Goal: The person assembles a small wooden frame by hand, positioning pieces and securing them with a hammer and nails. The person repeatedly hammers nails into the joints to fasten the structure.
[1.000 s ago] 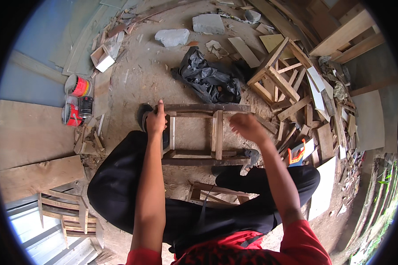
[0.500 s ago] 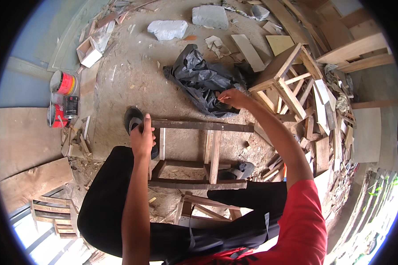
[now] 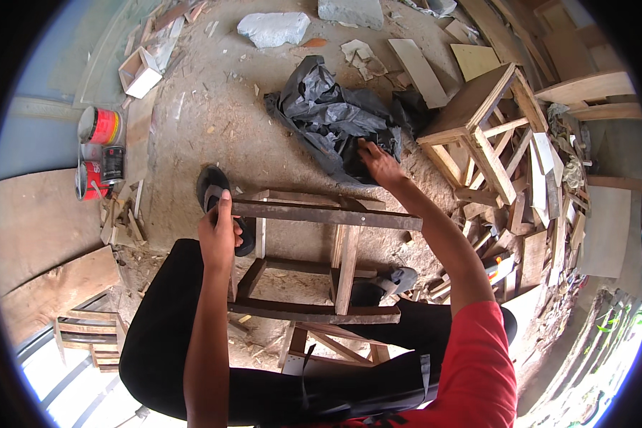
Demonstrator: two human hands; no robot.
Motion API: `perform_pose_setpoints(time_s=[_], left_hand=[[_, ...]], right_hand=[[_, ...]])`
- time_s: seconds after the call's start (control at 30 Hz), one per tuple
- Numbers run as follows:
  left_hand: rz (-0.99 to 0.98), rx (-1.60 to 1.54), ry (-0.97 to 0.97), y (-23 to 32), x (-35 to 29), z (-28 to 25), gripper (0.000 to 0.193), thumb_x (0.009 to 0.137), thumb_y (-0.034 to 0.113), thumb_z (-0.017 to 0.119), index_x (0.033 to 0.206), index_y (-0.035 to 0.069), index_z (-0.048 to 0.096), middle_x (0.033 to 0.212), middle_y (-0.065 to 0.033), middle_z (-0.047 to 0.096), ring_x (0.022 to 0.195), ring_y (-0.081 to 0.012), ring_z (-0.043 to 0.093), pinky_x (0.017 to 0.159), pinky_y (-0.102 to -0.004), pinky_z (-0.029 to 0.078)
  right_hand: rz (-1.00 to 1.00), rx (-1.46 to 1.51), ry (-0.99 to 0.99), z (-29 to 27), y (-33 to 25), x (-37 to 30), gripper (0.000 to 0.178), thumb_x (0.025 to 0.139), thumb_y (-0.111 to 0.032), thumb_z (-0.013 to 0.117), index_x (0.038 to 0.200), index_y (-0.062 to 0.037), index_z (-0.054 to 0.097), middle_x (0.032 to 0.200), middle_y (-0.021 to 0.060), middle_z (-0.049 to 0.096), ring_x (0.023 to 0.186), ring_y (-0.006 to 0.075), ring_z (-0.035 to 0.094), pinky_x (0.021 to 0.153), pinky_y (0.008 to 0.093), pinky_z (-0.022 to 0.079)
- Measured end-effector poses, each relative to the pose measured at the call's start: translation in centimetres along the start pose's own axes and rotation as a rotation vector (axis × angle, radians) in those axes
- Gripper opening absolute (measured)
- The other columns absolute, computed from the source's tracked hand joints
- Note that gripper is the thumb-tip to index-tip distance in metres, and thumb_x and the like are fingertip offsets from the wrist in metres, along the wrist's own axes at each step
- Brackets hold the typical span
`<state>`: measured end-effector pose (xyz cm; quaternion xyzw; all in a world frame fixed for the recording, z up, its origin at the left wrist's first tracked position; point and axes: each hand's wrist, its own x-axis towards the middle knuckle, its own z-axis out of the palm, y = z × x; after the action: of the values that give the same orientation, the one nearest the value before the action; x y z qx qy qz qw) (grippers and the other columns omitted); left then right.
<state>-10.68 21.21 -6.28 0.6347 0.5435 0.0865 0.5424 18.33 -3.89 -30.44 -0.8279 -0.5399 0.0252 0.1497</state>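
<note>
A dark brown wooden frame with legs and crossbars [image 3: 321, 212], like a small stool or chair frame, stands between my legs. My left hand [image 3: 220, 232] is closed around the left end of its upper rail, thumb pointing up. A crumpled black plastic bag [image 3: 321, 107] lies on the ground beyond the frame. My right hand [image 3: 381, 164] reaches over the frame's right end to the dark opening of the bag. Its fingertips are partly hidden in the folds, so whether they hold anything does not show.
At right, an unfinished wooden stool frame [image 3: 471, 132] rests against piled wood scraps [image 3: 531, 250]. Paint cans [image 3: 101, 126] stand at the left wall. Pale stone blocks [image 3: 273, 29] lie at the far side. A slatted wooden piece [image 3: 89, 335] is at lower left.
My right hand has lowered from above the bag's edge into its opening. The wooden frame has tilted slightly under my left hand, which keeps its hold. The view has shifted a little.
</note>
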Motion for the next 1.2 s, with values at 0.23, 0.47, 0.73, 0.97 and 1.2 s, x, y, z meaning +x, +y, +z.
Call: perform_pose_setpoints(time_s=[0.23, 0.47, 0.73, 0.97, 1.2], left_hand=[[-0.046, -0.026, -0.014, 0.2, 0.0, -0.2, 0.060, 0.092, 0.056, 0.061, 0.081, -0.003, 0.063, 0.057, -0.0016, 0.051, 0.047, -0.0079, 0.049, 0.043, -0.0241, 0.040], [-0.096, 0.074, -0.009, 0.6, 0.1, -0.4, 0.062, 0.092, 0.057, 0.059, 0.090, -0.005, 0.065, 0.073, -0.0058, 0.059, 0.055, -0.0095, 0.054, 0.046, -0.0264, 0.045], [-0.080, 0.068, -0.021, 0.2, 0.2, -0.2, 0.063, 0.092, 0.058, 0.058, 0.096, -0.004, 0.066, 0.083, -0.0069, 0.064, 0.057, -0.0104, 0.056, 0.048, -0.0273, 0.047], [-0.095, 0.099, -0.036, 0.5, 0.1, -0.5, 0.066, 0.092, 0.059, 0.057, 0.103, -0.005, 0.065, 0.086, -0.0086, 0.065, 0.058, -0.0107, 0.056, 0.048, -0.0278, 0.047], [-0.096, 0.118, -0.034, 0.6, 0.1, -0.5, 0.067, 0.092, 0.060, 0.056, 0.102, -0.006, 0.065, 0.086, -0.0084, 0.065, 0.059, -0.0105, 0.057, 0.049, -0.0278, 0.048]], right_hand=[[0.011, -0.160, -0.227, -3.3, -0.5, 0.9, 0.037, 0.093, -0.014, 0.052, 0.130, -0.0084, 0.049, 0.136, 0.0116, 0.044, 0.116, 0.0295, 0.059, 0.087, 0.0418, 0.055], [0.162, 0.383, 0.141, -4.7, 0.3, 0.8, 0.030, 0.096, -0.015, 0.059, 0.125, -0.0120, 0.055, 0.087, 0.0158, 0.069, 0.083, 0.0349, 0.070, 0.071, 0.0453, 0.056], [0.616, 1.000, 0.001, -4.5, 1.3, 0.2, 0.029, 0.097, -0.011, 0.060, 0.122, 0.0038, 0.059, 0.099, 0.0118, 0.071, 0.082, 0.0164, 0.071, 0.071, 0.0286, 0.057], [0.630, 1.472, 0.044, -5.4, 1.3, 0.0, 0.050, 0.100, -0.005, 0.053, 0.142, 0.0123, 0.031, 0.122, 0.0236, 0.062, 0.104, 0.0289, 0.068, 0.084, 0.0335, 0.057], [0.500, 1.524, -0.118, -7.5, 1.3, 0.1, 0.059, 0.098, 0.001, 0.052, 0.149, 0.0088, 0.023, 0.135, 0.0275, 0.052, 0.116, 0.0322, 0.063, 0.095, 0.0375, 0.054]])
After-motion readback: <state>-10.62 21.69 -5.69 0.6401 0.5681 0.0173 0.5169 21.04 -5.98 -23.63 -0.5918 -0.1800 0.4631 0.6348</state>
